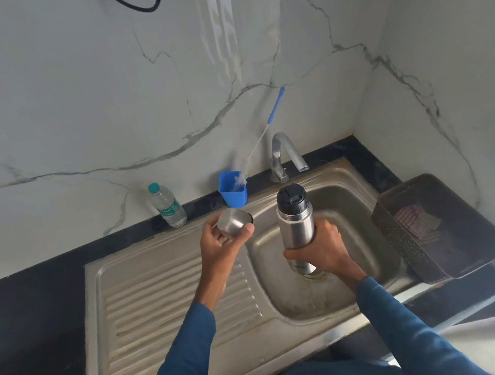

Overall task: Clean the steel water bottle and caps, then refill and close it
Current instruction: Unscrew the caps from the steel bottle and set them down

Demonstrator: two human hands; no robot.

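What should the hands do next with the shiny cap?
Probably set the steel cap down on the drainboard: the left hand holds it, the right hand grips the bottle, and the black inner cap is still on.

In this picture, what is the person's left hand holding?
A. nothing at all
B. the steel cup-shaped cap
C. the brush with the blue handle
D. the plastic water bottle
B: the left hand grips the steel cap and the right hand holds the steel bottle, while the brush stands in the blue cup and the plastic bottle stands on the counter.
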